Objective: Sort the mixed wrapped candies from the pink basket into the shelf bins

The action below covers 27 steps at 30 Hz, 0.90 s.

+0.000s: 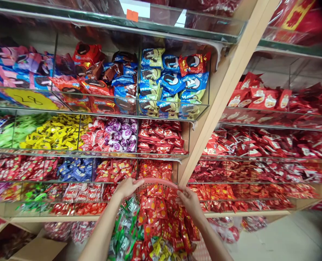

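Note:
My left hand (127,189) grips the far left part of the rim of a pink plastic basket (158,180). On the far right of the same rim, my right hand (189,201) is closed, its fingers curled over the edge. Wrapped sweets fill the basket: red packets with orange dots (152,206) at the back, green packets (124,232) on the left, yellow packets (161,250) near the front. The basket's near side is cut off by the frame. Its far rim is in front of a shelf bin of red packets (157,168).
Glass-fronted shelves (109,156) of sorted sweets rise ahead, with a slanting wooden post (215,105) between two sections. A yellow price tag (33,98) reads 28. Below the lowest shelf are bagged goods (226,232) and a cardboard box (38,248). Tiled floor (280,235) shows at right.

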{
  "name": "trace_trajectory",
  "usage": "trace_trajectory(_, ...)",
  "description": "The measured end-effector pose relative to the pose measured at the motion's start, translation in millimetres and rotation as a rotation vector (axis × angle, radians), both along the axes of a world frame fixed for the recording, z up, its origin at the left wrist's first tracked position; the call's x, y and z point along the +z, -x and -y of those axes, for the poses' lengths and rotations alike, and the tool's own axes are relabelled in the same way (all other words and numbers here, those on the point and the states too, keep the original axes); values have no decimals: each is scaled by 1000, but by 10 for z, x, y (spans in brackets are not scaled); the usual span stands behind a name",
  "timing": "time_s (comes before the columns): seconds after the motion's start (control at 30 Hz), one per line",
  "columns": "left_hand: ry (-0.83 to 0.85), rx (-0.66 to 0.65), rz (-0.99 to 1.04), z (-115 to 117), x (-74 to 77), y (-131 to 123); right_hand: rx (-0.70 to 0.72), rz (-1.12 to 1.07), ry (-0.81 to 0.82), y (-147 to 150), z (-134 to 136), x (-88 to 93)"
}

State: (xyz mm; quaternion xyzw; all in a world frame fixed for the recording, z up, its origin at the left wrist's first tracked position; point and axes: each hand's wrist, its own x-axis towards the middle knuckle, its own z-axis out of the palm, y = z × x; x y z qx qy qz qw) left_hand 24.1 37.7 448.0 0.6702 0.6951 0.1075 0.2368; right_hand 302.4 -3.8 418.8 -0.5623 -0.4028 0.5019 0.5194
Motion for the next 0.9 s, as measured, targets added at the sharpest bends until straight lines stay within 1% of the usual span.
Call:
trace_trajectory(0.2,6,0,-4,-6,-17,1,37,93,-11,65,-13,-15)
trace_trajectory(0.37,9,-4,3,-4,-19,5,50,117,-12,90,-44,-38)
trace_trajectory(0.5,-1,-2,-9,-11,-31,14,71,136,-6,63,-47,15)
trace_trajectory(0.6,-6,-9,-15,-18,-42,22,62,176,-32,34,-72,44)
trace_trajectory(0.77,-6,-8,-20,-20,-50,27,87,307,-98,14,-124,0)
trace_trajectory(0.9,-14,-19,-40,-18,-48,23,103,274,-74,63,-122,-30)
